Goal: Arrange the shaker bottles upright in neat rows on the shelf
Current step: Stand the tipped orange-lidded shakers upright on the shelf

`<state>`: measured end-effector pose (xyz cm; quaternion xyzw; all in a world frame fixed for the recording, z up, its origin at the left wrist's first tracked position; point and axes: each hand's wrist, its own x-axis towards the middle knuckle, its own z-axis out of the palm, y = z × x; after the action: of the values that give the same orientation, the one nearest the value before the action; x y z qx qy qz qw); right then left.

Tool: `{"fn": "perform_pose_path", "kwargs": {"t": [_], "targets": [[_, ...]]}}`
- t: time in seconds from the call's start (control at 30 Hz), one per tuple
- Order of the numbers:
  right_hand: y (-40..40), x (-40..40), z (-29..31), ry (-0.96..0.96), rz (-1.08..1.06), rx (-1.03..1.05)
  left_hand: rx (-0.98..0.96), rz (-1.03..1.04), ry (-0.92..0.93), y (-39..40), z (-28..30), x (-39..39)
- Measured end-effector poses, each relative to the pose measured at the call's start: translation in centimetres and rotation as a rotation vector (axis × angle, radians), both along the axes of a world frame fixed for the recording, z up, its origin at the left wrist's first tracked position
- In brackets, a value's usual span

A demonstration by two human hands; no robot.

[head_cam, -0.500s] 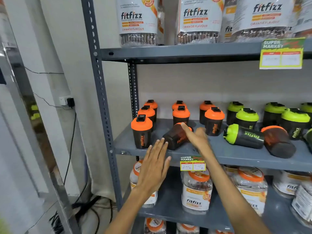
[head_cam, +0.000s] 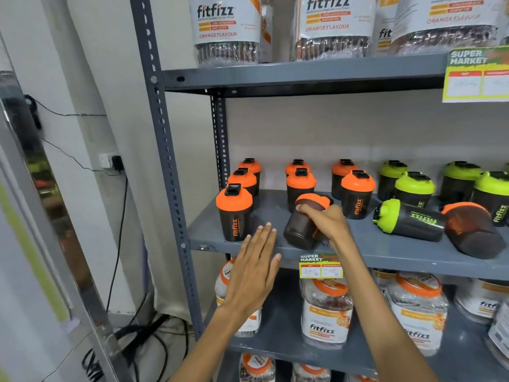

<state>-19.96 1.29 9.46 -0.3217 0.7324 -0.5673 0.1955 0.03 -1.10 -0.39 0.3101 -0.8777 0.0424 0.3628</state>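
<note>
While the right hand (head_cam: 326, 220) wraps its fingers round the tilted orange-lidded shaker bottle (head_cam: 304, 224) near the shelf (head_cam: 385, 257) front edge, left hand (head_cam: 254, 267) spread empty, a slip could roll it off or topple the upright bottle (head_cam: 357, 194) behind.

Bare shelf (head_cam: 278, 213) lies between the upright orange shaker (head_cam: 234, 212) at nine o'clock and the toppled green-lidded shaker (head_cam: 407, 220) at three o'clock.

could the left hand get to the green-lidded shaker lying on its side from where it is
Probably not easily: the left hand is far left, and the right hand with its tilted shaker sits between it and the green-lidded shaker.
</note>
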Motion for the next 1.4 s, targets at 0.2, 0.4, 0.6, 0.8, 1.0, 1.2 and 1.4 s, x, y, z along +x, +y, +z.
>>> {"fn": "perform_pose_path", "kwargs": {"t": [0.2, 0.4, 0.6, 0.8, 1.0, 1.2, 1.4], "targets": [[2.3, -0.8, 0.9, 0.259, -0.116, -0.19, 0.053, 0.001, 0.007, -0.9, 1.0, -2.3], [1.0, 1.0, 1.4, 0.537, -0.181, -0.19, 0.145, 0.033, -0.126, -2.7, 1.8, -3.8], [-1.7, 3.6, 0.2, 0.642, -0.251, -0.243, 0.125, 0.097, -0.23, -3.2, 1.7, -4.1], [-3.0, 3.9, -2.0, 0.65, -0.255, -0.256, 0.132, 0.08, -0.22, -3.2, 1.7, -3.9], [-3.3, 3.6, -2.6, 0.634, -0.25, -0.283, 0.129, 0.085, -0.215, -3.2, 1.6, -3.8], [-0.1, 4.3, -4.6, 0.537, -0.234, -0.309, 0.106, 0.097, -0.227, -3.2, 1.4, -3.8], [7.3, 1.9, -7.4, 0.503, -0.188, -0.398, 0.142, 0.087, -0.072, -1.1, 1.6, -3.9]]}}
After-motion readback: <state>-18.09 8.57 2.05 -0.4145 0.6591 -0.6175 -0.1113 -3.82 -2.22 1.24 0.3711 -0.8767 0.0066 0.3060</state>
